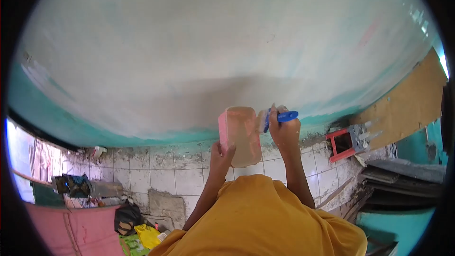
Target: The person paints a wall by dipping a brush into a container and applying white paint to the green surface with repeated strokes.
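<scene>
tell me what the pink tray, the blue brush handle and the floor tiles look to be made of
Pink tray: probably moulded plastic, suggested by its thin wall and rounded corners; a pale coating hides much of the inside.
Blue brush handle: likely smooth plastic, going by the even colour, though painted wood is possible.
Floor tiles: likely glazed ceramic, white and squarish with dark joints.

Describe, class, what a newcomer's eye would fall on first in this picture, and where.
A newcomer would probably notice the pink container in the left hand first, near the picture's centre, with the blue-handled brush in the right hand beside it. Below, a mustard-yellow shirt fills the bottom middle; above, the pale wall spans the view.
</scene>
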### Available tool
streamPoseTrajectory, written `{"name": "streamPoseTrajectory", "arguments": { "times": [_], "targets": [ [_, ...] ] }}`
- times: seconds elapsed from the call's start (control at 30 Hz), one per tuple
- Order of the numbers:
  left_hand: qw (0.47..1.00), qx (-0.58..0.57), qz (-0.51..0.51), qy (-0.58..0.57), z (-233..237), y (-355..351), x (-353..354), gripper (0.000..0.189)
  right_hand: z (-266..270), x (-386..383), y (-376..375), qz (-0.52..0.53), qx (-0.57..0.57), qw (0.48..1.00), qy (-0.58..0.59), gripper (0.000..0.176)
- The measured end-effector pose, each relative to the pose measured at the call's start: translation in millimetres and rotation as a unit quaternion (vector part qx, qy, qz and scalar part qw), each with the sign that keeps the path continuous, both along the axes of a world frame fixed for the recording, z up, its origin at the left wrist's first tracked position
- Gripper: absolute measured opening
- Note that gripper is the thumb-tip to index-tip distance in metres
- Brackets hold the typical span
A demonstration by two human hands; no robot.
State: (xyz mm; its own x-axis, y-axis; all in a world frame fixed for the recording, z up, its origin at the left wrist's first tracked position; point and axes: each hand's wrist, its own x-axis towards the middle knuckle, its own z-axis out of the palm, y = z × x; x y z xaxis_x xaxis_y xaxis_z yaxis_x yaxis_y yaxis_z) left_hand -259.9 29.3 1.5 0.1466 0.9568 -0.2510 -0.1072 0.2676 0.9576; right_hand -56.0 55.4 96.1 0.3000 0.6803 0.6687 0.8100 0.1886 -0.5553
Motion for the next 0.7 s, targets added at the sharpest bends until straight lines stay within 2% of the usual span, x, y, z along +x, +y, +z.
{"name": "streamPoseTrajectory", "arguments": {
  "times": [0.07,0.17,0.4,0.47,0.53,0.6,0.7],
  "targets": [
    [1.000,-0.005,0.009,-0.029,5,8,-17,0.065,-3,-14,8,-0.017,0.011,1.000,-0.014,0.023],
    [1.000,-0.007,-0.011,-0.020,2,22,-41,0.063,-5,-30,19,-0.036,-0.030,0.999,0.000,0.022],
    [0.999,-0.001,-0.050,0.014,-5,43,-74,0.064,-17,-42,37,-0.089,-0.011,0.992,0.083,0.027],
    [0.998,-0.004,-0.052,-0.018,-13,46,-77,0.064,-18,-36,43,-0.107,-0.012,0.989,0.101,0.028],
    [0.998,-0.014,-0.054,-0.033,-13,48,-78,0.065,-19,-25,55,-0.045,0.014,0.953,0.299,0.033],
    [0.997,-0.026,-0.053,-0.050,-8,47,-75,0.066,-10,-9,71,-0.042,0.024,0.944,0.328,0.033],
    [0.995,-0.048,-0.051,-0.069,2,44,-74,0.066,33,5,94,-0.013,0.091,0.910,0.404,0.028]
  ]
}}
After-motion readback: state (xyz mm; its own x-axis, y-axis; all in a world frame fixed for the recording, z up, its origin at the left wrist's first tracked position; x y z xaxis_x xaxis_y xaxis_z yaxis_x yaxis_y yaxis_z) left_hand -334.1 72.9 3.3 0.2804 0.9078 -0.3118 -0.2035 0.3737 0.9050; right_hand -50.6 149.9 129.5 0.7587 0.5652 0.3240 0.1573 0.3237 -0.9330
